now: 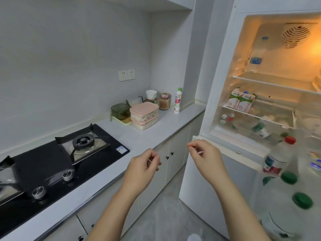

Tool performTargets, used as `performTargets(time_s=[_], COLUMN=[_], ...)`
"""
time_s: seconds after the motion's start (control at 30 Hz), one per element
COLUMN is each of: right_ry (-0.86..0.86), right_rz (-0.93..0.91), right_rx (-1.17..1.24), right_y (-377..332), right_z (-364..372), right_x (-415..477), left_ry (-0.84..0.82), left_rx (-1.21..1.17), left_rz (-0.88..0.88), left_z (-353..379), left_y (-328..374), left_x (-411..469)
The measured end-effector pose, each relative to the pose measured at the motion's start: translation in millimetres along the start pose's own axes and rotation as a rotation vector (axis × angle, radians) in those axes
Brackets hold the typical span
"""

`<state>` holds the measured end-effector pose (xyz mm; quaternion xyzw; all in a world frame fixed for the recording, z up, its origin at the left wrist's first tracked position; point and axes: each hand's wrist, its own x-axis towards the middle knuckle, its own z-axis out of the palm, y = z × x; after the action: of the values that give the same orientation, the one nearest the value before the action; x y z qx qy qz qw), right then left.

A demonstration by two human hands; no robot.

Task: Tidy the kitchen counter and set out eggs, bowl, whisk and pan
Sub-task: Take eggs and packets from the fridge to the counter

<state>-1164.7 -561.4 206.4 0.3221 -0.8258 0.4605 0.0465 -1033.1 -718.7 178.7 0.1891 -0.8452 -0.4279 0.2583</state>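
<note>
Both forearms, the left forearm [114, 206] and the right forearm [234, 197], are bare as far as they show, and the left hand [144, 164] and right hand [205, 153] are likewise bare, with slender fingers [194, 145] and narrow wrists.

Pale grey wall [69, 58] with a double socket [126, 75]. Light grey counter [156, 131] runs into the corner, black gas hob [43, 162] set in. White base cabinets [178, 145] below, small dark knobs. Grey marbled floor [165, 214]. White fridge [215, 84] at right, door open, warm orange interior light [316, 47]. Overhead cabinet [173, 2] at top.
</note>
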Motion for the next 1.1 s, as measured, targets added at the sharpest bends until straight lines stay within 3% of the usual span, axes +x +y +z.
performTargets(time_s=[0.27,0.57,0.8,1.1], right_ry=[0.046,0.189,0.347,0.732], right_rz=[0.029,0.072,0.102,0.164], right_rx=[0.038,0.058,-0.058,-0.322], right_y=[33.1,108.4,143.7,183.0], right_z=[31.3,14.5,-49.2,-155.3], right_x=[80.2,217.7,290.1,300.5], left_ry=[-0.030,-0.092,-0.153,-0.479], left_rx=[-0.058,-0.140,-0.308,-0.609], left_rz=[0.042,0.108,0.253,0.542], left_z=[17.1,102.0,181.0,331.4], left_y=[-25.4,-15.4,35.8,137.0], left_x=[97.2,252.9,351.2,421.5])
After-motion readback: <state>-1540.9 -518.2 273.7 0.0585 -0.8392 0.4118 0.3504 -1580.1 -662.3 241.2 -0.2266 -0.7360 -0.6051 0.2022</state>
